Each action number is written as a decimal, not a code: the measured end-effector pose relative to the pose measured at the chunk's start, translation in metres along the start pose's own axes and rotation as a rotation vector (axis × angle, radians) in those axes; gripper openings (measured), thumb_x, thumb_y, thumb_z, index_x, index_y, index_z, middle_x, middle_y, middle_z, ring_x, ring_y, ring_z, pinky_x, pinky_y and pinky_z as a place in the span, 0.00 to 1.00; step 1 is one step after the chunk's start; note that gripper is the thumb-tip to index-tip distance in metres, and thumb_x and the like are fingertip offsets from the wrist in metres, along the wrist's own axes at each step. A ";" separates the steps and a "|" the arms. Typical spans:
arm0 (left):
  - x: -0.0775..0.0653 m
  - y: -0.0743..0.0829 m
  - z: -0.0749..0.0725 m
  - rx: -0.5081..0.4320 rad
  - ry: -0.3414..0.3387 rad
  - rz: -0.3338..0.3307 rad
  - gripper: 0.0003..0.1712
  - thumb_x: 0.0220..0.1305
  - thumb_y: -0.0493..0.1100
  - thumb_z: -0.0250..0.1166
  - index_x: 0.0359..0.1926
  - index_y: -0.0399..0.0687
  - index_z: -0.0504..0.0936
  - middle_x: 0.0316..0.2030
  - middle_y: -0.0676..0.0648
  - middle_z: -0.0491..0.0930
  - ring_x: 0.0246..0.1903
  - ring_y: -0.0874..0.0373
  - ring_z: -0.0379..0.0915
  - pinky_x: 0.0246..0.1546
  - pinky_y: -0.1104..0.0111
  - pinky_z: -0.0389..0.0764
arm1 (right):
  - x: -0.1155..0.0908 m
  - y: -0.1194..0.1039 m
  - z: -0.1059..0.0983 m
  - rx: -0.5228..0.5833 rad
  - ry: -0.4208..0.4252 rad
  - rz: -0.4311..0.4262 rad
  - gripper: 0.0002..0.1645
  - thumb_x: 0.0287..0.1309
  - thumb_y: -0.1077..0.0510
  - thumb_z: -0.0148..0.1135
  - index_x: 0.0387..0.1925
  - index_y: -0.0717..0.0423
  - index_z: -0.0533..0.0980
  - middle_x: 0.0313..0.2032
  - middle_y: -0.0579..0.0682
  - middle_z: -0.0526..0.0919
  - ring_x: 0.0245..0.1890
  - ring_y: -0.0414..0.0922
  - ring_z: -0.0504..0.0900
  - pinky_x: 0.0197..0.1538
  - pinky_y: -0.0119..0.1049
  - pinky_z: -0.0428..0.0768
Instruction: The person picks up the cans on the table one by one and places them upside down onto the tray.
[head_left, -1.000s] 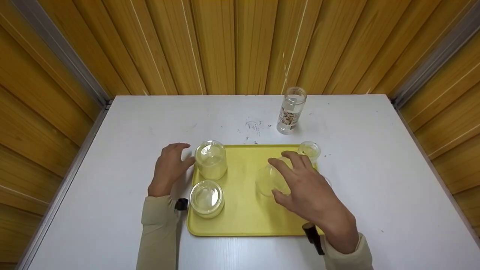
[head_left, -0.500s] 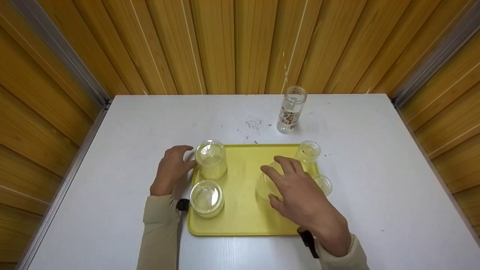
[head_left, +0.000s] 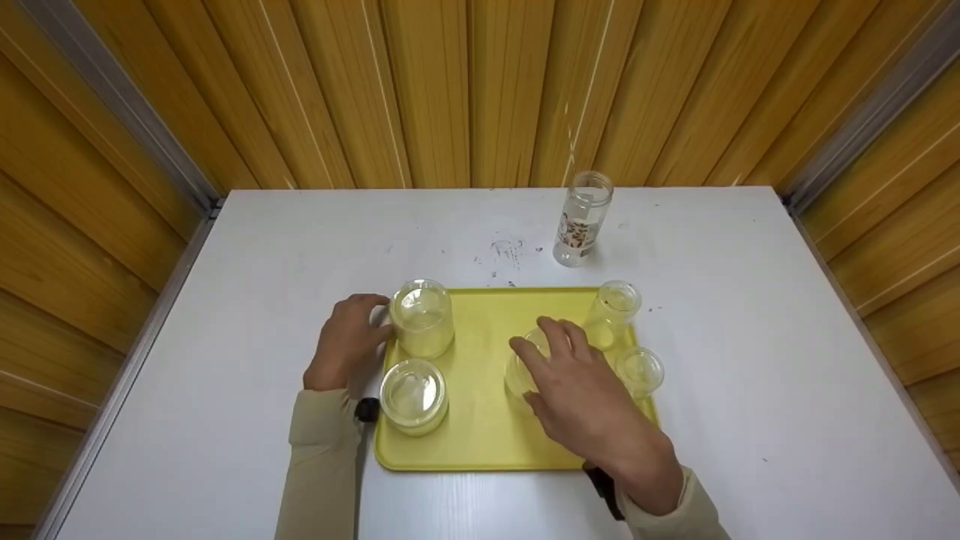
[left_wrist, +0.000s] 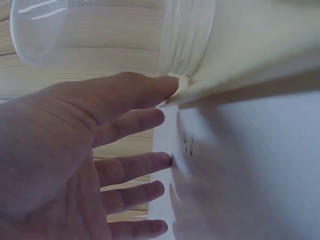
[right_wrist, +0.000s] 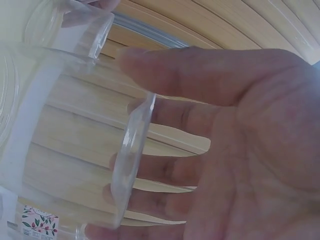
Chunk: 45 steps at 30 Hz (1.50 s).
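Note:
In the head view, my left hand (head_left: 346,341) lies just left of an upside-down clear jar (head_left: 422,319) at the yellow tray's back left. The left wrist view shows relaxed fingers (left_wrist: 132,167) apart from that jar (left_wrist: 115,35); the thumb (left_wrist: 145,90) is close to its threaded neck and the tray rim, contact unclear. My right hand (head_left: 589,401) reaches from above over another upside-down clear jar (head_left: 520,375) on the tray (head_left: 480,442). Thumb and fingers span the base end of this jar (right_wrist: 85,135); the hand partly hides it in the head view.
A shorter clear jar (head_left: 413,397) occupies the tray's front left. Along its right edge stand two narrower clear containers, one at the back (head_left: 616,307) and one nearer (head_left: 640,371). Behind the tray is a printed clear bottle (head_left: 581,221) on the white table (head_left: 300,247).
My right hand has come left and slightly nearer, and the jar under it has shifted a little left. Both right-side containers now show more. The left hand has edged toward the back-left jar.

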<state>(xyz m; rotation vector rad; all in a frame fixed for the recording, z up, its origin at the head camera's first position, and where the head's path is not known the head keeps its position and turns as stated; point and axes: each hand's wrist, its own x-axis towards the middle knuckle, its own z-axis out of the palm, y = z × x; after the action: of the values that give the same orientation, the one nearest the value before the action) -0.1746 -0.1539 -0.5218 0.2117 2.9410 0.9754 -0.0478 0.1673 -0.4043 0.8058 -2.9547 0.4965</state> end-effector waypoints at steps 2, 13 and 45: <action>0.000 0.000 0.000 0.003 -0.005 -0.009 0.27 0.64 0.40 0.69 0.61 0.32 0.83 0.63 0.29 0.78 0.67 0.29 0.69 0.66 0.38 0.70 | 0.001 -0.001 0.001 0.006 -0.007 0.004 0.35 0.59 0.65 0.77 0.65 0.58 0.73 0.67 0.71 0.68 0.67 0.71 0.67 0.54 0.67 0.79; 0.002 0.001 0.001 -0.012 -0.014 -0.024 0.27 0.63 0.40 0.69 0.61 0.33 0.84 0.64 0.29 0.78 0.67 0.30 0.69 0.67 0.38 0.69 | 0.004 -0.001 0.006 0.007 -0.057 0.061 0.34 0.59 0.62 0.79 0.64 0.58 0.74 0.64 0.69 0.70 0.64 0.70 0.70 0.48 0.64 0.81; -0.002 0.000 0.002 -0.010 -0.015 -0.019 0.25 0.65 0.41 0.71 0.61 0.34 0.84 0.65 0.29 0.76 0.67 0.29 0.69 0.66 0.38 0.70 | 0.015 -0.001 0.021 -0.089 -0.063 0.125 0.33 0.72 0.44 0.67 0.67 0.61 0.74 0.69 0.71 0.70 0.70 0.70 0.68 0.61 0.69 0.74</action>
<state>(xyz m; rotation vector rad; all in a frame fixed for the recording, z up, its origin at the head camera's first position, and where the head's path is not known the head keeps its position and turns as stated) -0.1727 -0.1528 -0.5230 0.1891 2.9178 0.9817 -0.0596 0.1527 -0.4217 0.6423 -3.0738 0.3482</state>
